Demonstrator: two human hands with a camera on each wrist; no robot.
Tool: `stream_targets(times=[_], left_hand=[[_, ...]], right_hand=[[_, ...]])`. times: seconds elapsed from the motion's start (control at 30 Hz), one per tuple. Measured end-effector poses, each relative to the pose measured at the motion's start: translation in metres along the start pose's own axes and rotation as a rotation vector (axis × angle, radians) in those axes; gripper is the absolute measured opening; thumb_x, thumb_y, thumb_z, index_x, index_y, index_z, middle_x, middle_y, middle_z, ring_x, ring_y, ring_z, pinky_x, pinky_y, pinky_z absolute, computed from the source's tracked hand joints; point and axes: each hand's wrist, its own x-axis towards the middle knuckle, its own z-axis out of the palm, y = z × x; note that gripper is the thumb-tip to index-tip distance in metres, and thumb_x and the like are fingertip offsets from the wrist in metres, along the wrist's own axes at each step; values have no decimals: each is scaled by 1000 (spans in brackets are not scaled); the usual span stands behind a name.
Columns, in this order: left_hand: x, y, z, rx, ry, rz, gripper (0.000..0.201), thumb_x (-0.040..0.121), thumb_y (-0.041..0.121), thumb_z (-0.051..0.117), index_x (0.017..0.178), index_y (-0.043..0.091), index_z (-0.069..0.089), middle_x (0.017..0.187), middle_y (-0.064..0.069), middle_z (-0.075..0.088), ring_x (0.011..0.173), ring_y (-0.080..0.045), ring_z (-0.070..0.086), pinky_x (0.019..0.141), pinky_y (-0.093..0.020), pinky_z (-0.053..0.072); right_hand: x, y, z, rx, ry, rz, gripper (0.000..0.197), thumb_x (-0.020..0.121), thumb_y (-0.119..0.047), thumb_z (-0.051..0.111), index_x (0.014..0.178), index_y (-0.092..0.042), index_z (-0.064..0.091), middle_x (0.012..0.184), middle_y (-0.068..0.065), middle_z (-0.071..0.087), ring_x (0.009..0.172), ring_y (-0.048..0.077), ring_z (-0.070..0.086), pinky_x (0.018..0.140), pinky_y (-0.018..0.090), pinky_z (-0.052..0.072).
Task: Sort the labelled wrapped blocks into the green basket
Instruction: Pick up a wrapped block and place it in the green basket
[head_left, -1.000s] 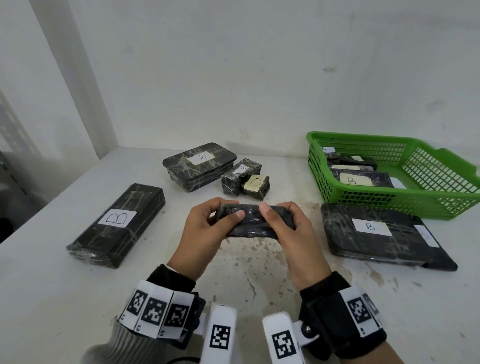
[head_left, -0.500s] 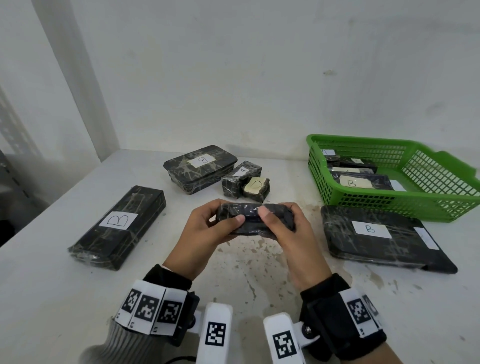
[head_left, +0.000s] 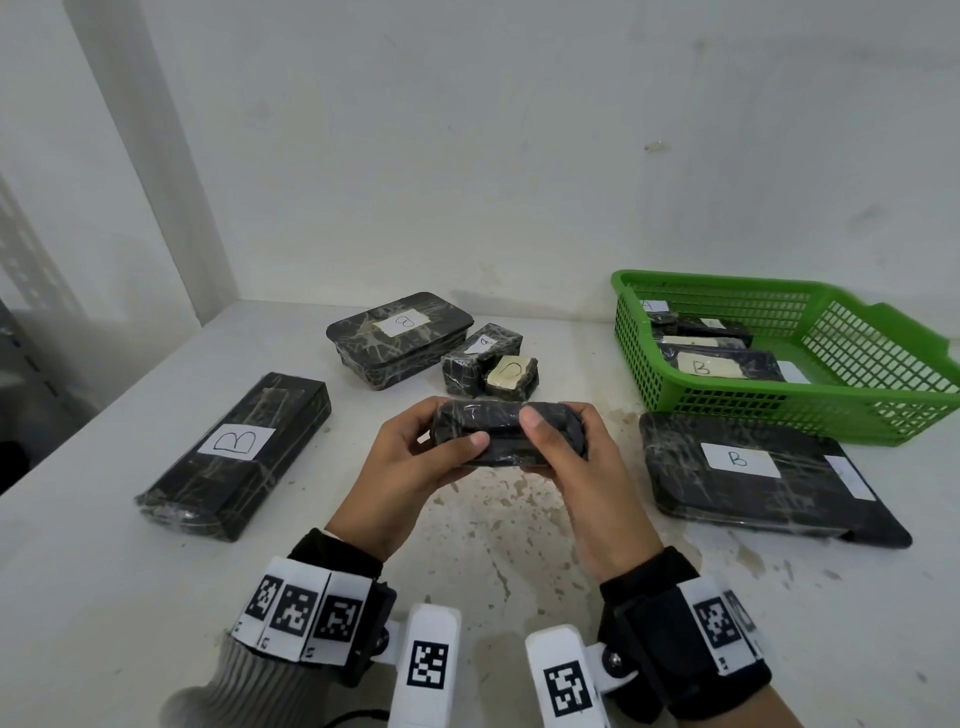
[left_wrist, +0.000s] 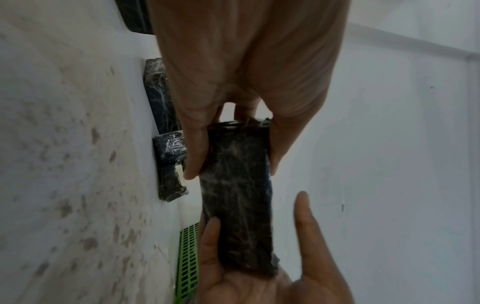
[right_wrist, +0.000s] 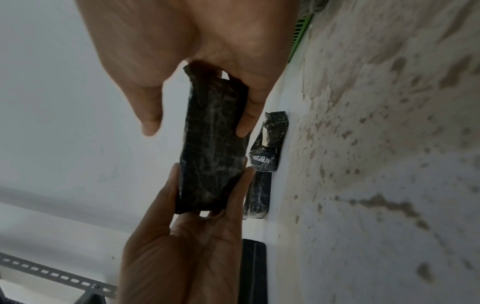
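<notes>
Both hands hold one small black wrapped block just above the table's middle. My left hand pinches its left end, thumb on the near face. My right hand grips the right end the same way. No label shows on the faces in view. The left wrist view shows the block running from my left hand down into the right hand's palm. Seen from the right wrist, my right hand clasps the block. The green basket at the right rear holds several labelled blocks.
A long block marked B lies at the left, and a flat block marked B lies in front of the basket. At the back stand a labelled box and two small blocks. The white wall is close behind.
Both hands keep hold of the small block and have turned it slightly between the fingers. Nothing else on the table has moved.
</notes>
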Motion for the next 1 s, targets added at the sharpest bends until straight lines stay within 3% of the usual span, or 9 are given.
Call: stream_targets(times=[0.1,0.2,0.4,0.47,0.53,0.67,0.77,0.87,1.0], left_hand=[[-2,2,2,-6,-66,21,44,71,27,76,110,6,67,106,-20,68,102,-36,65,97,-49,50],[-2,2,4,4,-64,31,42,76,33,71,109,8,67,101,-11,70,97,-26,66,94,-46,52],[0,-1,5,57,43,64,29,83,20,60,106,4,67,91,-7,70,88,-22,66,93,-50,53],[0,0,4,69,26,68,30,83,20,60,108,3,67,93,-9,70,89,-23,67,92,-49,54],[-1,0,3,62,-2,66,33,82,22,64,110,6,67,98,-14,70,92,-25,67,92,-49,53],[-3,1,6,44,-54,48,39,77,29,73,110,9,67,101,-14,70,95,-28,67,91,-46,54],[-3,1,7,39,-24,80,31,84,20,63,111,7,66,98,-11,70,93,-26,67,86,-40,56],[-1,5,4,-63,-16,60,32,85,16,63,113,0,62,101,-13,70,94,-22,67,83,-32,58],[-2,16,0,-265,-31,-28,21,91,18,60,106,4,60,103,-15,68,98,-26,62,95,-47,51]], right_hand=[[1,-2,-2,2,69,-27,36,82,-31,72,93,-1,55,86,10,65,80,15,65,74,26,54],[1,0,-3,11,80,-20,29,87,-21,71,85,0,51,82,13,57,77,21,57,75,37,50],[-2,-2,3,-12,25,20,49,73,-42,76,92,-3,52,88,12,60,83,22,62,81,40,55],[-3,-5,2,-13,27,13,48,67,-43,78,89,-9,54,84,6,65,79,16,65,73,31,57],[-5,-7,1,-73,73,-47,34,74,-31,80,84,-10,55,75,0,67,70,8,65,62,18,51],[-4,-8,0,-98,131,-106,27,79,-19,79,79,-8,55,69,-2,64,60,3,61,55,14,47],[-4,-8,1,-81,102,-106,28,78,-23,79,82,-8,55,72,-1,64,64,5,62,58,15,49],[-4,-10,2,48,44,-66,48,72,-51,70,98,-12,56,89,2,67,83,12,66,70,25,56],[-2,-18,-1,230,-30,40,65,85,-69,47,127,-19,52,117,14,65,94,17,67,66,30,55]])
